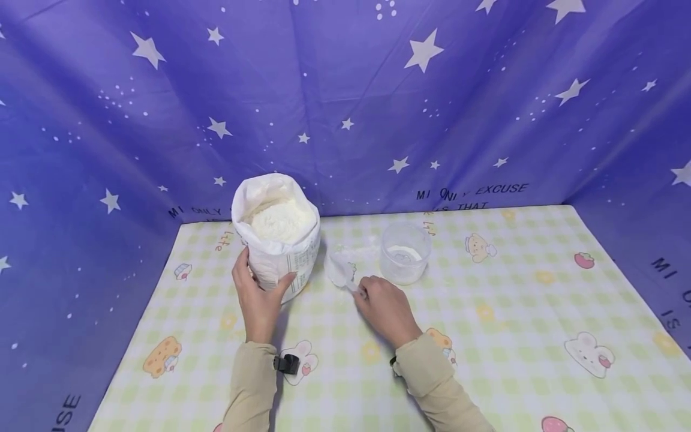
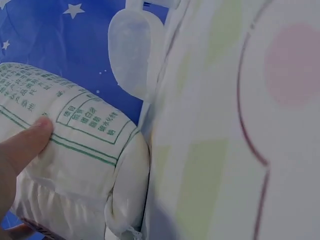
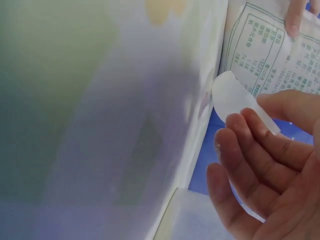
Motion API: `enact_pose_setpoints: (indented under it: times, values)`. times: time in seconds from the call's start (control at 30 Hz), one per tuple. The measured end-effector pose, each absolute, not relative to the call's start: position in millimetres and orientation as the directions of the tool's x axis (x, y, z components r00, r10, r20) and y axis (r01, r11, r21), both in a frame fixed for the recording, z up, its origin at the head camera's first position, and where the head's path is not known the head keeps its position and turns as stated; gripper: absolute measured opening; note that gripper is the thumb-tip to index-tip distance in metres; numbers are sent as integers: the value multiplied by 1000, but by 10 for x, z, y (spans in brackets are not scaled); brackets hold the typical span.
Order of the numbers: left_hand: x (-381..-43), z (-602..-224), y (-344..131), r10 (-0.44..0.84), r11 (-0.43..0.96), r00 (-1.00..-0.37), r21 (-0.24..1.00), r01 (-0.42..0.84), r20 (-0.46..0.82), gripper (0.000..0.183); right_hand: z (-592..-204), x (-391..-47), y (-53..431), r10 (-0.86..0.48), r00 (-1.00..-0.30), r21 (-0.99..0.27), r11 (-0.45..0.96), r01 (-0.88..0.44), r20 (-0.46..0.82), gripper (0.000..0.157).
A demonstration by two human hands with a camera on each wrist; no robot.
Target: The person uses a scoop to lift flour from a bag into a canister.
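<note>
A white bag [image 1: 283, 258] with green printing stands upright on the left, its mouth open and heaped with white powder [image 1: 282, 222]. My left hand [image 1: 262, 303] grips the bag's near side, thumb toward the right; in the left wrist view the thumb presses on the printed side [image 2: 75, 125]. Between the bag and a clear round tub, my right hand [image 1: 387, 306] pinches the handle of a pale scoop [image 1: 339, 271]. The scoop's bowl [image 2: 129, 50] is low at the tabletop; whether it touches the cloth I cannot tell. Right wrist view: thumb and fingers [image 3: 272, 145] meet at the scoop's handle.
The clear round tub [image 1: 406, 275] stands just beyond my right hand, with some white powder at its bottom. A checked cloth [image 1: 518, 360] covers the table. Blue star-printed curtains [image 1: 345, 90] rise behind the table and on both sides.
</note>
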State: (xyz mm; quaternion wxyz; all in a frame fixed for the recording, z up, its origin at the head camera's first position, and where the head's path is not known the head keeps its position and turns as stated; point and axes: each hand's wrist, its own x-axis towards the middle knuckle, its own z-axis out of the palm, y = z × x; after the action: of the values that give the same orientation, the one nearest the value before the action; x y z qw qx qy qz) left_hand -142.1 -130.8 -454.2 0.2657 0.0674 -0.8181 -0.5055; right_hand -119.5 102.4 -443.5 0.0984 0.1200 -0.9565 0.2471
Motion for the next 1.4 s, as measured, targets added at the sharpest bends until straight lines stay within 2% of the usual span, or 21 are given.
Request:
enact_pose_setpoints:
  times: [0.53,0.8,1.07,1.3,1.4]
  values:
    - [-1401,-4549,-1322,-385,468,-849,869,159,362,95,-4464,-1212,1050,-109,-963,-646,722,-246,245,10]
    - [-1423,-4556,-1313,-385,472,-849,868,156,362,95,-4436,-1268,1121,-33,-989,-849,509,-141,144,17]
    - [-1425,-4565,-1309,-384,470,-849,868,158,363,95,-4393,-1302,1125,12,-994,-916,389,-95,108,16]
    - [-1447,-4581,-1324,-380,479,-847,862,163,371,95,-4365,-1313,1120,63,-997,-981,191,-41,54,17]
    - [-1451,-4580,-1333,-379,478,-846,862,169,376,95,-4355,-1323,1122,98,-994,-988,149,-36,51,16]
